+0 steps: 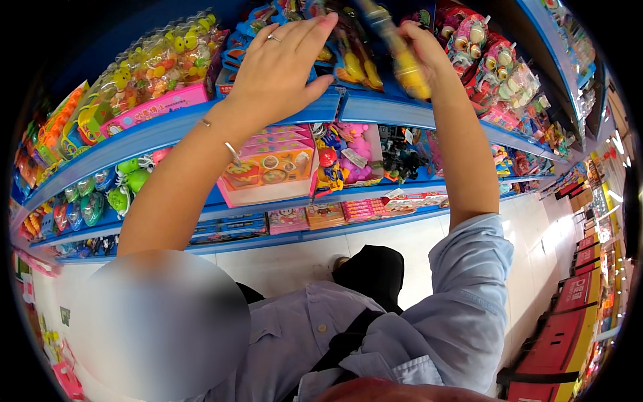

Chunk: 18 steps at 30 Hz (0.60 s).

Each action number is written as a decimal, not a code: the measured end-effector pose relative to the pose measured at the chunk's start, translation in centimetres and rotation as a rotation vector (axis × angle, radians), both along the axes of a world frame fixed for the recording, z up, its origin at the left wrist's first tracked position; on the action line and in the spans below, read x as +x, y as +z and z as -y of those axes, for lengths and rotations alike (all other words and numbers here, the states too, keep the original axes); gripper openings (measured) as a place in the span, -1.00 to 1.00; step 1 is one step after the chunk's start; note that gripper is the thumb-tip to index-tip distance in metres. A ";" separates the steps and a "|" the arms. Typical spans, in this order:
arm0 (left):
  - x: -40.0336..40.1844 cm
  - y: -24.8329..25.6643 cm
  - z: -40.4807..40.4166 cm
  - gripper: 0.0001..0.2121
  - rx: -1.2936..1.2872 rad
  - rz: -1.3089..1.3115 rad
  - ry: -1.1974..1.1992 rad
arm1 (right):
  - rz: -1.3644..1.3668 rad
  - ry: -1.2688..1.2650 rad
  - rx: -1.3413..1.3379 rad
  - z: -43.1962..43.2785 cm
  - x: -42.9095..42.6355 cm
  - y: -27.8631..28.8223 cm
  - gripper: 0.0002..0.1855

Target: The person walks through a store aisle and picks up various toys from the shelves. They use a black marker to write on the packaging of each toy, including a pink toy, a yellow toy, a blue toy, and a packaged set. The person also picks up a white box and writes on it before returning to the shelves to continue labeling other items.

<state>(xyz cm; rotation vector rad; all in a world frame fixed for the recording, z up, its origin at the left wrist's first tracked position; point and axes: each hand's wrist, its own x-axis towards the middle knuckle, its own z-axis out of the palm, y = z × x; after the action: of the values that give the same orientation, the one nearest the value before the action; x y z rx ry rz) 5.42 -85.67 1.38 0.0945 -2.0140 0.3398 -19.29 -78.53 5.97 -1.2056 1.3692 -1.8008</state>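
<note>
My left hand (284,65), with a ring and a bracelet, is spread over the upper shelf, its fingers apart in front of blue-backed toy packs (248,37). My right hand (422,50) grips a packaged yellow toy (409,70), blurred, at the shelf's front; its upper part slants up to the left. Between my hands, more packaged yellow toys (354,63) lie or hang at the shelf. Red packs with round eyeball-like pieces (474,40) stand just right of my right hand.
The blue shelf edge (392,108) runs below both hands. Left stands a pink display box (155,108) of clear-wrapped toys. Lower shelves hold an orange-and-pink box (271,168), pink toys (356,151) and green toys (135,181). Red-and-yellow bins (562,321) line the aisle at right.
</note>
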 end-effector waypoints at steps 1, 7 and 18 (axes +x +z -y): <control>0.1 0.0 0.2 -0.50 -0.032 0.059 0.058 | 0.087 -0.018 0.078 -1.0 1.7 0.5 -0.83; 0.6 -0.2 -0.1 -0.66 -0.070 0.151 0.128 | 0.687 1.131 -0.107 -2.5 0.1 -1.6 -0.56; 0.5 -9.1 -11.7 -0.58 0.103 0.081 -0.493 | 0.986 1.049 -0.357 -7.0 11.7 -8.3 -0.61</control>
<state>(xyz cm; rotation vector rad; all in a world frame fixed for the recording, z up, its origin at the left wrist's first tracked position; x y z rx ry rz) 5.95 -74.01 -7.71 -0.3527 -2.0549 -0.0756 -7.57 -71.56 -2.35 -0.7187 -0.1688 -1.4451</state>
